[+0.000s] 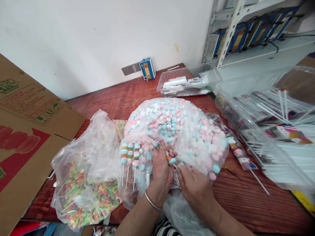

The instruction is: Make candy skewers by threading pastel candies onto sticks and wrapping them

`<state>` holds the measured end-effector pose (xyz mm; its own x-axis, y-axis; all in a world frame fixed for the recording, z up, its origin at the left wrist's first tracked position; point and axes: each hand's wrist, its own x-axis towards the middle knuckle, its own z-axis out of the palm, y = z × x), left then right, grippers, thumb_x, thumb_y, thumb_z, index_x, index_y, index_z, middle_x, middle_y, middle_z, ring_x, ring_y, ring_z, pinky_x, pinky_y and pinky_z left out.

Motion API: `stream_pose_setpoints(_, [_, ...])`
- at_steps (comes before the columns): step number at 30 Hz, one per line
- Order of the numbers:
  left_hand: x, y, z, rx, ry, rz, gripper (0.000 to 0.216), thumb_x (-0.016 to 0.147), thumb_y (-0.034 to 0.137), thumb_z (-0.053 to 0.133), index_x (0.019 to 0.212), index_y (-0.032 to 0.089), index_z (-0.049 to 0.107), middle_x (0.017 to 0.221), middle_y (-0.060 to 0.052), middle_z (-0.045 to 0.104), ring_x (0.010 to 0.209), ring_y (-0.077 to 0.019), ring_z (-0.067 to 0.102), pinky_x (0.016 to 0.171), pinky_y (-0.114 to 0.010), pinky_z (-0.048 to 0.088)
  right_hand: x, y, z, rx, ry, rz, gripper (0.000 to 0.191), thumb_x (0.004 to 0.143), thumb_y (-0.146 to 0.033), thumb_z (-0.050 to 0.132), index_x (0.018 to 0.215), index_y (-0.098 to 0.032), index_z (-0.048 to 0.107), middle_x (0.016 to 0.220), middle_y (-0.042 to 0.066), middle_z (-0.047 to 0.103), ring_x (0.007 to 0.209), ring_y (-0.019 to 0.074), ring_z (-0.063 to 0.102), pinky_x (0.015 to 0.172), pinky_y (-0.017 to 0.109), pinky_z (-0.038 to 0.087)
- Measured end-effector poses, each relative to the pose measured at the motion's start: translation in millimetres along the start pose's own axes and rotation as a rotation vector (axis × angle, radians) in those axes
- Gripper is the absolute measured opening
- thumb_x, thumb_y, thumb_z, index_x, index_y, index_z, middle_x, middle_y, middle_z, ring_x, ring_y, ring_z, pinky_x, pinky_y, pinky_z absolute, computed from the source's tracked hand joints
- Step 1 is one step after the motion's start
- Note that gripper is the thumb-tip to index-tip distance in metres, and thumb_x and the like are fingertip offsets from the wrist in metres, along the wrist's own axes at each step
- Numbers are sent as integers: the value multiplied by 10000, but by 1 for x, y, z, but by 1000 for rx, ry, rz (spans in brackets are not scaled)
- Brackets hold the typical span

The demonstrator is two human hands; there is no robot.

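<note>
My left hand [161, 167] is closed round a marshmallow skewer [172, 161] of blue and yellow sweets. A printed clear wrapper [155, 141] sticks out past the thumb; how far it covers the sweets is hidden by my fingers. With fingertips pinched together, my right hand [195, 183] grips the skewer's white stick near its lower end. Left of my hands, three finished-looking marshmallow skewers [130, 154] lie side by side on a big clear bag of pink, blue and white marshmallows [169, 118]. A wrapped skewer [240, 155] rests on the table to the right.
An open bag of colourful ring sweets [91, 196] lies at left beside a cardboard box [29, 131]. At right, a clear bin [246, 144] holds white sticks and printed wrappers. Behind stand a smaller clear tray [162, 78] and a blue boxed device [148, 69] by the wall.
</note>
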<state>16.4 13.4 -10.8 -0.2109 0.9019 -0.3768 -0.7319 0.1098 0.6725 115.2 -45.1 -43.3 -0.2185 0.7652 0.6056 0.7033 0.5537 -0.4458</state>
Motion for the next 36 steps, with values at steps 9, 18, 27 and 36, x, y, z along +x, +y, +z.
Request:
stream_pose_setpoints(9, [11,12,-10,-210,-142,-120,170,836,298,695,901,157,624,629,58,484,574,-73,508,736,-264,513,3,9,-3,913,-282,786,325,963,-458,458,750,-215,497,548,-73,367,452,100,339,389,209,271])
stream_pose_setpoints(18, [-6,-14,-4,-140,-126,-203,237,790,338,752,794,156,601,621,56,517,546,-64,537,633,-218,504,5,4,15,1275,-191,1020,420,860,-626,548,822,-209,518,449,-128,293,375,60,205,353,181,191])
stream_pose_setpoints(27, [14,14,-5,-226,-48,-168,186,866,295,675,991,169,619,670,59,515,538,-47,518,631,-201,517,-2,2,10,1227,-258,984,411,888,-610,516,825,-205,540,452,-116,309,376,70,227,357,195,194])
stream_pose_setpoints(36, [-5,-9,-1,-110,-52,-136,235,839,349,697,946,156,614,690,30,542,598,-82,548,692,-245,522,9,4,7,945,-251,809,323,933,-491,481,836,-195,565,584,-53,472,507,119,405,469,229,340])
